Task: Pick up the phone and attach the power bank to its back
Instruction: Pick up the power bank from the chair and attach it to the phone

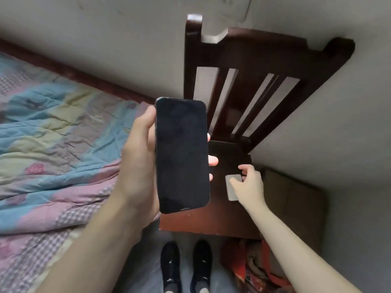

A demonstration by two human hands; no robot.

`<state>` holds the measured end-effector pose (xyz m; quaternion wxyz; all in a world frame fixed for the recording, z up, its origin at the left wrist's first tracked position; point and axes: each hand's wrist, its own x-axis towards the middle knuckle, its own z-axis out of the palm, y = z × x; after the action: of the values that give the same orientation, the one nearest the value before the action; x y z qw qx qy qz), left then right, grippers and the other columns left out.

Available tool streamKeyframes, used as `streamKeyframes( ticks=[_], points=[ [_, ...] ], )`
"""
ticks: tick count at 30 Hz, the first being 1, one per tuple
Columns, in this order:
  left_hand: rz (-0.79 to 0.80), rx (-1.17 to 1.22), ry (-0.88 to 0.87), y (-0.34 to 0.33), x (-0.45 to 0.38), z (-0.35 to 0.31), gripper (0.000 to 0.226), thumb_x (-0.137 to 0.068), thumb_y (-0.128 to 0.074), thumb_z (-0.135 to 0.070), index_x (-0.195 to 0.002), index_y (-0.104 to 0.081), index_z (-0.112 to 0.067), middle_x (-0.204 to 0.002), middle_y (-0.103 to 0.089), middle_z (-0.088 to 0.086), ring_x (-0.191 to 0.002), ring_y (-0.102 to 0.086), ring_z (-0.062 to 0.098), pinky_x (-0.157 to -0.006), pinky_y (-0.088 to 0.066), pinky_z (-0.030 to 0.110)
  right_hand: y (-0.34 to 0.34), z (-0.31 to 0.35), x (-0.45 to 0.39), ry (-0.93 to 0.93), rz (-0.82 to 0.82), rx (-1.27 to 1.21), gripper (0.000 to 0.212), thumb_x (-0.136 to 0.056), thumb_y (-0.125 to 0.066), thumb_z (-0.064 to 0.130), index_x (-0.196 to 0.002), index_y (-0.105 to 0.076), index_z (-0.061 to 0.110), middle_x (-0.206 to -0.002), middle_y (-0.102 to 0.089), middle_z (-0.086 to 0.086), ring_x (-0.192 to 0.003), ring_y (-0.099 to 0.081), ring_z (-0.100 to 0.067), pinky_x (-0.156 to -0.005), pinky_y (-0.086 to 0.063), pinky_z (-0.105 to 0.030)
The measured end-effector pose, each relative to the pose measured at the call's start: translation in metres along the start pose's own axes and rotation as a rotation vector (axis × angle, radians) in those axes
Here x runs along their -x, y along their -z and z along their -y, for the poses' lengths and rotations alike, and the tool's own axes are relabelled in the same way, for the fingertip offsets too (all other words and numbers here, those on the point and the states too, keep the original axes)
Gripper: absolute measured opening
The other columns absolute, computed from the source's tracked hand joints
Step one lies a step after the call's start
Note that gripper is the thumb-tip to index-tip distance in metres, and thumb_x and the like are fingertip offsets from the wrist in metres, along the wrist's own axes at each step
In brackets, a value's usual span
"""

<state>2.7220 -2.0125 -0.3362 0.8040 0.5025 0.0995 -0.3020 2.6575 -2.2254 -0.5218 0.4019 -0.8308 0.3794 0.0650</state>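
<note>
at the centre of the frame your left hand (137,157) gripped the phone (182,155), upright with its dark screen facing you, thumb on the left edge and fingertips (212,160) curling round the right. just right of it, lower down, your right hand (247,182) lay with spread, open fingers on the power bank (232,189), a small pale slab flat on the dark wooden chair (243,106). a pastel quilt (55,149) filled the left side.
</note>
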Motion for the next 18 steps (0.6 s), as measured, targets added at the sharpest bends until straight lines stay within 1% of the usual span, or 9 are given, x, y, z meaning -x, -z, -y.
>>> streamKeyframes(
  ticks=[2, 4, 6, 7, 9, 11, 13, 17, 18],
  points=[
    [-0.040, 0.020, 0.021, 0.006, -0.020, 0.023, 0.067, -0.095, -0.038, -0.062, -0.108, -0.073, -0.006, -0.097, -0.073, 0.019, -0.077, -0.074, 0.033, -0.064, -0.060, 0.045, -0.029, -0.032, -0.023, -0.076, 0.020, 0.089, 0.049, -0.088, -0.069, 0.015, -0.134, -0.053, 0.011, -0.134, -0.047, -0.018, -0.118, -0.053, -0.033, -0.094, -0.051, -0.042],
    [-0.067, 0.016, 0.046, 0.005, -0.042, 0.041, 0.074, -0.095, -0.038, -0.062, -0.120, -0.063, 0.004, -0.110, -0.065, 0.025, -0.091, -0.065, 0.040, -0.076, -0.054, 0.051, -0.054, -0.061, -0.041, -0.134, 0.061, 0.194, 0.053, -0.086, -0.070, 0.017, -0.135, -0.051, 0.010, -0.137, -0.043, -0.020, -0.127, -0.045, -0.038, -0.101, -0.048, -0.045],
    [-0.084, -0.005, 0.057, 0.001, -0.065, 0.054, 0.079, -0.095, -0.038, -0.061, -0.129, -0.055, 0.009, -0.125, -0.064, 0.033, -0.104, -0.064, 0.049, -0.081, -0.052, 0.052, -0.072, -0.084, -0.060, -0.170, 0.087, 0.285, 0.062, -0.086, -0.074, 0.023, -0.139, -0.046, 0.010, -0.140, -0.039, -0.020, -0.132, -0.039, -0.040, -0.102, -0.046, -0.047],
    [-0.085, -0.016, 0.060, 0.000, -0.073, 0.060, 0.078, -0.096, -0.038, -0.061, -0.128, -0.057, 0.007, -0.125, -0.067, 0.032, -0.105, -0.068, 0.050, -0.078, -0.055, 0.050, -0.080, -0.092, -0.069, -0.191, 0.079, 0.323, 0.067, -0.085, -0.076, 0.027, -0.141, -0.044, 0.009, -0.140, -0.039, -0.020, -0.133, -0.038, -0.040, -0.102, -0.045, -0.048],
    [-0.076, -0.036, 0.068, 0.004, -0.087, 0.071, 0.070, -0.095, -0.039, -0.061, -0.113, -0.067, 0.000, -0.103, -0.075, 0.022, -0.083, -0.077, 0.034, -0.064, -0.060, 0.040, -0.090, -0.103, -0.087, -0.238, 0.037, 0.365, 0.078, -0.082, -0.080, 0.034, -0.142, -0.039, 0.007, -0.140, -0.041, -0.020, -0.133, -0.040, -0.040, -0.101, -0.045, -0.050],
    [-0.073, -0.026, 0.081, 0.009, -0.094, 0.080, 0.065, -0.094, -0.040, -0.061, -0.106, -0.071, -0.005, -0.088, -0.074, 0.012, -0.067, -0.073, 0.022, -0.055, -0.060, 0.033, -0.098, -0.109, -0.099, -0.262, 0.009, 0.386, 0.092, -0.078, -0.083, 0.039, -0.147, -0.032, 0.007, -0.142, -0.042, -0.021, -0.134, -0.040, -0.040, -0.100, -0.044, -0.052],
    [-0.084, -0.023, 0.095, 0.011, -0.100, 0.087, 0.064, -0.095, -0.039, -0.061, -0.102, -0.070, -0.005, -0.086, -0.074, 0.014, -0.065, -0.072, 0.022, -0.055, -0.060, 0.033, -0.104, -0.115, -0.107, -0.258, -0.007, 0.446, 0.099, -0.076, -0.084, 0.042, -0.150, -0.028, 0.007, -0.143, -0.042, -0.020, -0.135, -0.041, -0.040, -0.101, -0.043, -0.054],
    [-0.096, -0.051, 0.099, 0.005, -0.111, 0.090, 0.067, -0.097, -0.036, -0.060, -0.108, -0.070, -0.004, -0.088, -0.078, 0.016, -0.070, -0.074, 0.025, -0.054, -0.060, 0.035, -0.108, -0.124, -0.114, -0.249, -0.019, 0.493, 0.086, -0.075, -0.085, 0.040, -0.139, -0.039, 0.004, -0.140, -0.044, -0.019, -0.133, -0.042, -0.039, -0.096, -0.048, -0.052],
    [-0.099, -0.062, 0.102, 0.002, -0.113, 0.090, 0.069, -0.097, -0.035, -0.061, -0.111, -0.070, -0.003, -0.094, -0.079, 0.018, -0.077, -0.076, 0.029, -0.056, -0.062, 0.039, -0.107, -0.124, -0.116, -0.250, -0.014, 0.471, 0.084, -0.074, -0.085, 0.038, -0.136, -0.041, 0.003, -0.139, -0.044, -0.020, -0.132, -0.042, -0.039, -0.094, -0.049, -0.051]
  ],
)
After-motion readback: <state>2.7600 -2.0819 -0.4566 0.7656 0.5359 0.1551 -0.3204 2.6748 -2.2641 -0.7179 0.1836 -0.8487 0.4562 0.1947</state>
